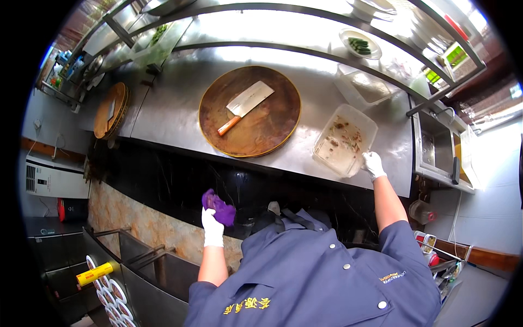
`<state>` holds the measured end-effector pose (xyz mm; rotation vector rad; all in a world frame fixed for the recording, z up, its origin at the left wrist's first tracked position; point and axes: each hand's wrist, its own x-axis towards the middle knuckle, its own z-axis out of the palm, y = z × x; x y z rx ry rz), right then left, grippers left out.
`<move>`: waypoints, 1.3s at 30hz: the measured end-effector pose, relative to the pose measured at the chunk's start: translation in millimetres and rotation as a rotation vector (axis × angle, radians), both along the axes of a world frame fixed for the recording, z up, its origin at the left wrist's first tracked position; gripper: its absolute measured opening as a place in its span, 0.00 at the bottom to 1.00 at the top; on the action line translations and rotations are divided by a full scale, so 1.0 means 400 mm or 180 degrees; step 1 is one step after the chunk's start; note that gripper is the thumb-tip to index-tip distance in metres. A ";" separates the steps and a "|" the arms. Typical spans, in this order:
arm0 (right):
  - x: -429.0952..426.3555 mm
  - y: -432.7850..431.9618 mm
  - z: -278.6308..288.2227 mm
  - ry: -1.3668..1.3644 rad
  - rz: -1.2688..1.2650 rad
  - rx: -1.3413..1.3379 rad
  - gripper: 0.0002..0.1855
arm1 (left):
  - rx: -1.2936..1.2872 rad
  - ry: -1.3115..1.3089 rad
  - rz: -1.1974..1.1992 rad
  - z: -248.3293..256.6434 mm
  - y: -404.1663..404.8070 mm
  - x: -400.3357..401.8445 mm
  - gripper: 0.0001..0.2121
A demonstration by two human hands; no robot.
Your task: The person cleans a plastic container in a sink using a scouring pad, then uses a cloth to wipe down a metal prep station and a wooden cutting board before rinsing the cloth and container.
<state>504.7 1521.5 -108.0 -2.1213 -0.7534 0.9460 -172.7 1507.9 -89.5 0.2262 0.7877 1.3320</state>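
My gloved left hand (214, 224) holds a crumpled purple cloth (219, 207) out over the dark floor, away from the counter. On the right, my gloved right hand (372, 164) grips the near right edge of a translucent plastic tub (322, 153). Dark and reddish food scraps lie scattered across the tub's bottom. The tub rests near the front edge of the steel counter (171, 122). To its left is a round wooden chopping block (269, 122), with a cleaver (251, 99) lying flat on it, its wooden handle towards me.
Behind the tub stands another clear plastic container (363, 88). A steel shelf frame (261, 45) runs above the counter's back, bearing a plate of green vegetables (359, 45). A second chopping block (110, 112) with a knife is at far left. A steel sink (435, 141) adjoins on the right.
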 end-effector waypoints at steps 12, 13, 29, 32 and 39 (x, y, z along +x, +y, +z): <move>-0.849 0.370 0.275 0.0059 0.2463 0.1576 0.17 | 0.0386 -0.0372 -0.0462 0.329 0.478 0.073 0.39; -0.930 0.418 0.256 0.0050 0.2597 0.1750 0.18 | 0.0214 -0.0506 -0.0462 0.317 0.514 0.048 0.39; -1.135 0.510 0.180 -0.1445 0.0911 0.0365 0.25 | 0.1259 0.2788 -0.1752 0.269 0.923 0.050 0.27; -1.079 0.504 0.203 0.0960 -0.0733 -0.0085 0.20 | 0.2566 0.3961 -0.2220 0.289 0.972 0.135 0.26; -1.089 0.448 0.328 0.1113 -0.0151 -0.0103 0.09 | 0.4266 0.3027 -0.3794 0.309 0.964 0.343 0.28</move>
